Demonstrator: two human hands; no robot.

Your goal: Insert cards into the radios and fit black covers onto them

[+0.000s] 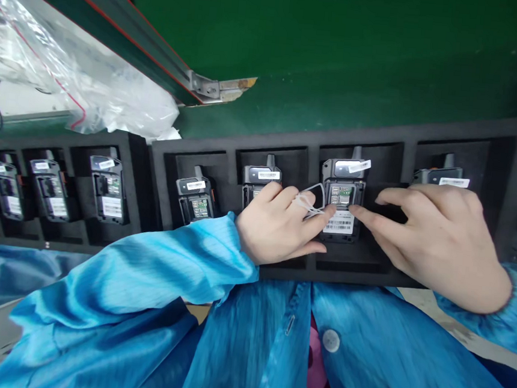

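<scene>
A two-way radio lies with its back uppermost in a black foam tray. Its rear compartment shows a card slot area and a green circuit part above a white printed label. My left hand comes in from the left, index fingertip at the lower left edge of the compartment, thumb apart and other fingers curled. Thin white loops hang about its fingers; whether they are gripped is unclear. From the right, my right hand puts its index fingertip at the compartment's lower right edge, fingers apart.
Another radio sits to the left, one is partly under my left hand, and one behind my right. A second foam tray holds several more. Clear plastic bags and a metal rail are beyond.
</scene>
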